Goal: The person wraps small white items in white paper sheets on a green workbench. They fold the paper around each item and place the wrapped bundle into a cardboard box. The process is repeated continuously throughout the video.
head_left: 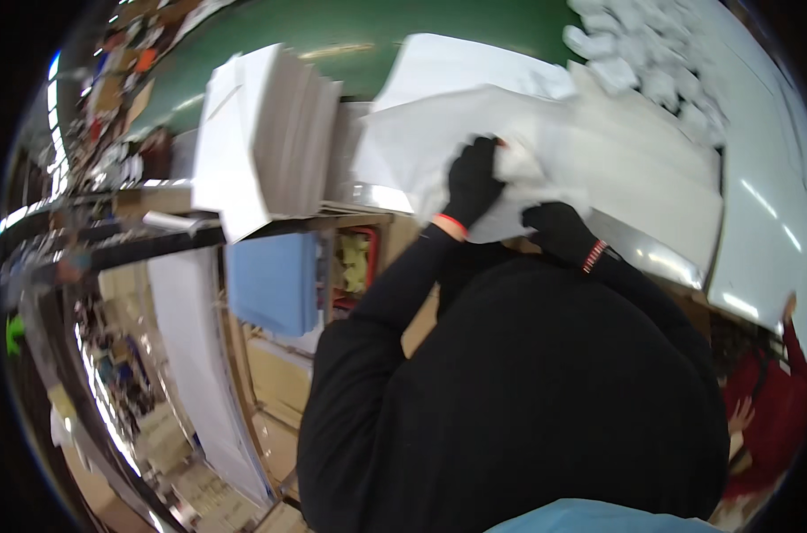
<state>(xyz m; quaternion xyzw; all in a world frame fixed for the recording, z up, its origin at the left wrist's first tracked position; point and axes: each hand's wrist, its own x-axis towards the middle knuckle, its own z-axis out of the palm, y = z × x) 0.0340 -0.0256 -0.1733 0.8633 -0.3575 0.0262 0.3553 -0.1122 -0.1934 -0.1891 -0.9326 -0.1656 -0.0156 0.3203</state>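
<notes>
My left hand (475, 185), in a black glove with a red band at the wrist, is closed against a soft white crumpled bundle (519, 164), blurred by motion. My right hand (559, 229), gloved in black with a red beaded bracelet, is closed at the near edge of a thin white sheet (559, 197), close to my body. Under both hands spread large white paper sheets (635, 164) on the worktable. What my fingertips pinch is partly hidden.
A tall stack of white sheets (292, 133) stands at left, above blue folded material (272, 284) on a shelf. Several white crumpled bundles (657, 58) lie at the far right. A metal edge (648, 253) borders the table. Another person in red (772, 409) is at right.
</notes>
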